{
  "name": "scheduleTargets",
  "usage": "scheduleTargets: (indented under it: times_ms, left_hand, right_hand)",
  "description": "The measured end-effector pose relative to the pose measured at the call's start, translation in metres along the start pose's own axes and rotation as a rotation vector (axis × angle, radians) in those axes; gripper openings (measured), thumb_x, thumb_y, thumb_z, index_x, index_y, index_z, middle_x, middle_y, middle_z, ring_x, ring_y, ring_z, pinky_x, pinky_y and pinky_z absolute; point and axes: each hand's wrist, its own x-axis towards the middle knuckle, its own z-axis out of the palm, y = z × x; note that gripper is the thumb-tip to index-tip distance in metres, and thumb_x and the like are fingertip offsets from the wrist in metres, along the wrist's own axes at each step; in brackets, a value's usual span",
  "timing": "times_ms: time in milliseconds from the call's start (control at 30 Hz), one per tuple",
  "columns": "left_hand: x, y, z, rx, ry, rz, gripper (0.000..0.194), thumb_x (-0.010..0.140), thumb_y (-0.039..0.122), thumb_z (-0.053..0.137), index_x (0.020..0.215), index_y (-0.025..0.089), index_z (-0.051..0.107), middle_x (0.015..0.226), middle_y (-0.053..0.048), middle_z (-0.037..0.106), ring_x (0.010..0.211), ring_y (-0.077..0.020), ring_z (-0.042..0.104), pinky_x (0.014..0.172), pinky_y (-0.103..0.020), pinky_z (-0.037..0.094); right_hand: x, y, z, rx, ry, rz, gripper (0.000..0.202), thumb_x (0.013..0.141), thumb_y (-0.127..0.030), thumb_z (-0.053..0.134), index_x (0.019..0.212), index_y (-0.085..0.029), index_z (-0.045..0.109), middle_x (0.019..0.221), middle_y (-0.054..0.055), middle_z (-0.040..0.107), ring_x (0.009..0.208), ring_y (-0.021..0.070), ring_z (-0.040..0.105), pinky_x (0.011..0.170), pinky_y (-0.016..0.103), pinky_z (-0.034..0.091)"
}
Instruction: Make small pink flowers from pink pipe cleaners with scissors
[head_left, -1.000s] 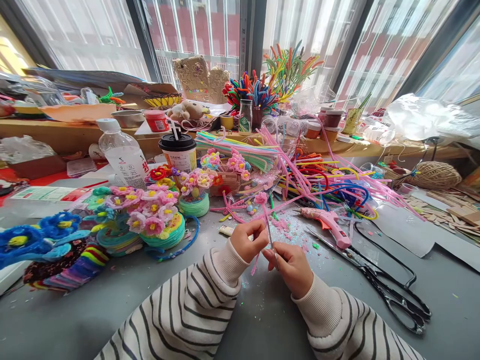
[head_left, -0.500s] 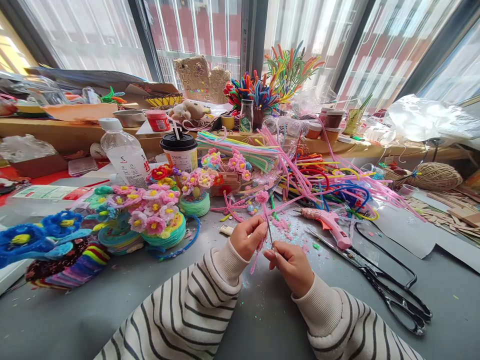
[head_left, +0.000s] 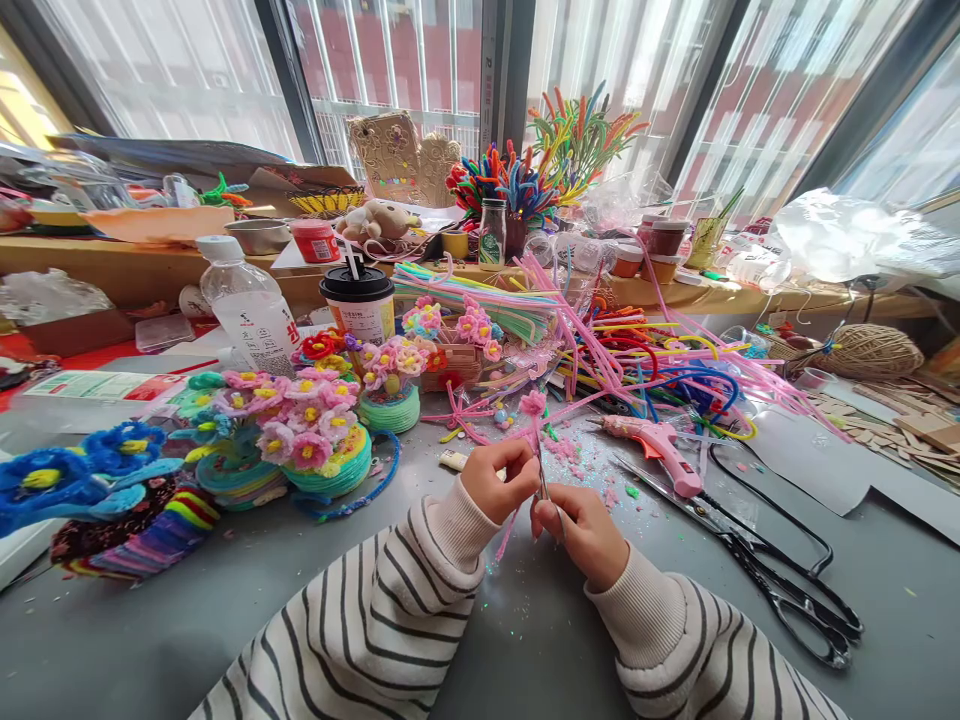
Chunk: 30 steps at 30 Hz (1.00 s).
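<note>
Between the fingertips of my left hand (head_left: 501, 480) a pink pipe-cleaner flower (head_left: 533, 403) is pinched by its stem. Its fuzzy head sticks up above the hand, and a loose pink end hangs below. My right hand (head_left: 586, 530) is closed around a small pair of scissors (head_left: 543, 478), whose thin blades point up against the stem. My fingers hide most of the scissor handles. Pink fluff trimmings (head_left: 574, 455) and glitter lie on the grey table just behind my hands.
To the right lie a pink glue gun (head_left: 660, 448) and large black-handled scissors (head_left: 780, 590). Pipe-cleaner flower pots (head_left: 330, 470) stand on the left, before a lidded cup (head_left: 358, 310) and a plastic bottle (head_left: 247, 310). Loose pipe cleaners (head_left: 600, 350) pile up behind.
The flower head has shifted slightly right and down, and its petals face more toward me. The scissor blades have moved closer along the stem. My arms have barely moved.
</note>
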Motion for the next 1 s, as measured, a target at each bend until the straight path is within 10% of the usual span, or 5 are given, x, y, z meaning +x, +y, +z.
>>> scheduleTargets:
  times_ms: [467,1000]
  left_hand:
    - [0.001,-0.004,0.0,0.02,0.046,-0.003,0.023,0.066,0.022,0.038,0.046,0.016,0.028,0.045,0.006,0.025,0.045,-0.0055,0.025,0.045,-0.019,0.023]
    - [0.005,-0.009,0.001,-0.268,0.004,-0.06,0.025,0.071,0.031,0.038,0.051,0.016,0.033,0.041,0.007,0.029,0.038,-0.004,0.027,0.041,-0.019,0.024]
  right_hand:
    - [-0.001,0.0,0.003,-0.085,0.133,0.038,0.038,0.071,-0.04,0.041,0.041,-0.017,0.034,0.038,-0.003,0.041,0.037,0.0067,0.033,0.042,0.019,0.029]
    - [0.0,0.0,0.004,0.033,0.005,0.035,0.052,0.07,-0.059,0.027,0.046,-0.016,0.041,0.044,-0.001,0.041,0.043,0.0086,0.037,0.046,0.021,0.029]
